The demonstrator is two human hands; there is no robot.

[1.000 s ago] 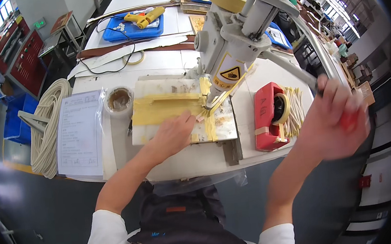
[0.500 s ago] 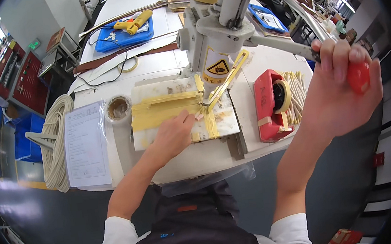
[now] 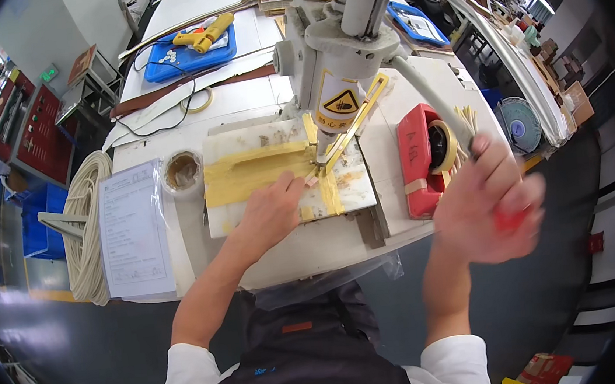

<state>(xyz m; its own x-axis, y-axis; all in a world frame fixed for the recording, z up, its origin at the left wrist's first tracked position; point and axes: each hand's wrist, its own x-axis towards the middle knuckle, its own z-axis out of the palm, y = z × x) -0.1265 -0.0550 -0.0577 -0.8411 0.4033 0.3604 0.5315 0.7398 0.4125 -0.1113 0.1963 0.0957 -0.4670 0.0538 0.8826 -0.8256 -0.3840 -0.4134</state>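
Observation:
A grey hand press point(image 3: 342, 48) with a yellow warning label stands before me, its tip down near a white marbled block point(image 3: 237, 225) covered in yellow tape point(image 3: 251, 179). My right hand point(image 3: 488, 204), smeared by motion, is closed around the press lever point(image 3: 427, 91) at its red knob point(image 3: 514, 218). My left hand point(image 3: 271, 210) rests on the block's front part, thumb and fingers pinched on a small pinkish strip point(image 3: 311, 180) beside the tip. A yellow strip guide point(image 3: 360, 124) slants up to the right from the tip.
Right of the block is a red tape dispenser point(image 3: 417, 163), with pale sticks point(image 3: 468, 119) behind it. To the left lie a glue-stained tape roll point(image 3: 183, 171), a printed sheet point(image 3: 133, 231) and coiled cord point(image 3: 89, 228). Further back, a blue tray point(image 3: 163, 71) holds a yellow glue gun point(image 3: 212, 33).
My right hand has pulled the lever down and toward me, so the press tip sits slightly lower. My left hand stays nearly in place by the tip.

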